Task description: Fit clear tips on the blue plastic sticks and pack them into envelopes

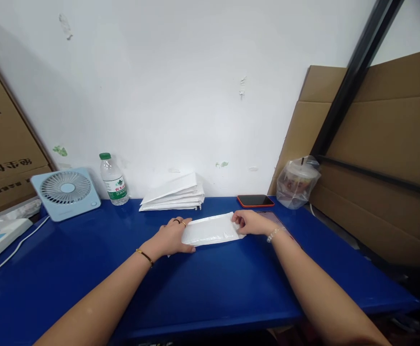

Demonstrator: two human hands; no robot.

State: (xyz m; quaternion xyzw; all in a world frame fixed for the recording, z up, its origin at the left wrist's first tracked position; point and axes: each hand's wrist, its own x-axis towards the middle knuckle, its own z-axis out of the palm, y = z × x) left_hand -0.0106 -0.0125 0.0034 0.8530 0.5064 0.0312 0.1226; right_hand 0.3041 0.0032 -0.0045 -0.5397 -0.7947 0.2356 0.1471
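Observation:
A white padded envelope lies in front of me at the middle of the blue table. My left hand grips its left end, the thumb along the near edge and the fingers at the far side. At the right end, my right hand pinches the envelope's edge between curled fingers and thumb. Just behind the envelope sits a stack of similar white padded envelopes, slightly fanned. Partly hidden beneath my right hand and wrist is a flat phone-like object.
On the blue table stand a light blue fan and a water bottle at left. A power strip with a white cable is far left. An orange-edged phone and bagged drink cup are at right. Cardboard flanks the table.

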